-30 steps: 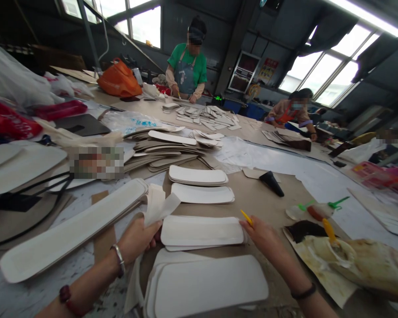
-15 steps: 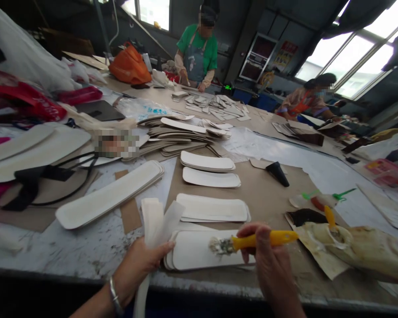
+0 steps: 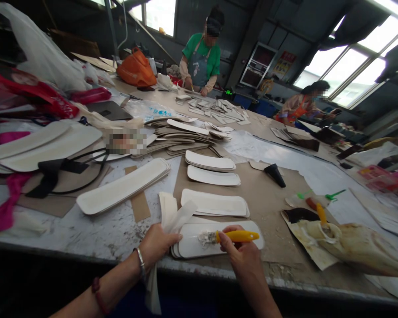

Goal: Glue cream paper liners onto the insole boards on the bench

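Note:
My right hand [image 3: 240,254] grips a yellow-handled brush [image 3: 232,236], its gluey bristles resting on the top white rounded panel [image 3: 199,240] of a small stack at the table's near edge. My left hand [image 3: 157,245] is closed on several long white strips [image 3: 170,212] that stand up above the fist and hang down below it, just left of that stack. More stacks of white panels [image 3: 215,203] lie in a row behind it on brown paper.
A glue-smeared bag with a second yellow brush [image 3: 321,214] lies right. A long white stack [image 3: 122,186] lies left. A black cone [image 3: 274,174] and green-capped bottles [image 3: 313,198] sit further back. Two other people [image 3: 200,62] work at the table's far side.
My right hand turned the brush from pointing away to lying across the nearest panel, then slid it left. The view pulled back from the table; my left hand kept hold of the strips.

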### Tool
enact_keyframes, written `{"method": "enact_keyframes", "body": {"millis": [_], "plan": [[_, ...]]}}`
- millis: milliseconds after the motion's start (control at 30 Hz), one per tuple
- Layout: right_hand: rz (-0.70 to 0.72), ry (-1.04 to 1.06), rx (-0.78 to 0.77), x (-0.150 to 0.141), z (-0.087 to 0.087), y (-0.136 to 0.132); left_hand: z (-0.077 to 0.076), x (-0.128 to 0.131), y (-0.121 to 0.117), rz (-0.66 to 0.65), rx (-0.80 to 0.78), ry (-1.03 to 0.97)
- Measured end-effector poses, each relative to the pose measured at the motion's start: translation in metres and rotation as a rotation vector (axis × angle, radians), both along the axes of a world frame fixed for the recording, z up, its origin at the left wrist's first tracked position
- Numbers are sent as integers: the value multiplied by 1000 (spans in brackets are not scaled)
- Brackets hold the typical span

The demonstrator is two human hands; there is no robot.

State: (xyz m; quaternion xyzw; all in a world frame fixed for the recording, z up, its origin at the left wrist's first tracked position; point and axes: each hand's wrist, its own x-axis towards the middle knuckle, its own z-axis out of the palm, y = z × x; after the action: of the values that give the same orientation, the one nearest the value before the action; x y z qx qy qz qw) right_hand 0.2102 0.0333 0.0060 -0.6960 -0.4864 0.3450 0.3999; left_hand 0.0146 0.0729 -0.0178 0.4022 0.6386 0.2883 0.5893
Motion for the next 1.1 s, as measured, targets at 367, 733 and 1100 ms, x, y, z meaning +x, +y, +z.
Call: {"method": "enact_keyframes", "body": {"millis": [367, 733, 1100], "plan": [[-62, -217, 132, 15, -11, -9, -2, -3, -4, -69, -31, 33], [31, -870, 507, 23, -14, -25, -12, -6, -5, -80, -20, 73], [48, -1014, 587, 38, -13, -28, -10, -8, -7, -76, -60, 83]]}}
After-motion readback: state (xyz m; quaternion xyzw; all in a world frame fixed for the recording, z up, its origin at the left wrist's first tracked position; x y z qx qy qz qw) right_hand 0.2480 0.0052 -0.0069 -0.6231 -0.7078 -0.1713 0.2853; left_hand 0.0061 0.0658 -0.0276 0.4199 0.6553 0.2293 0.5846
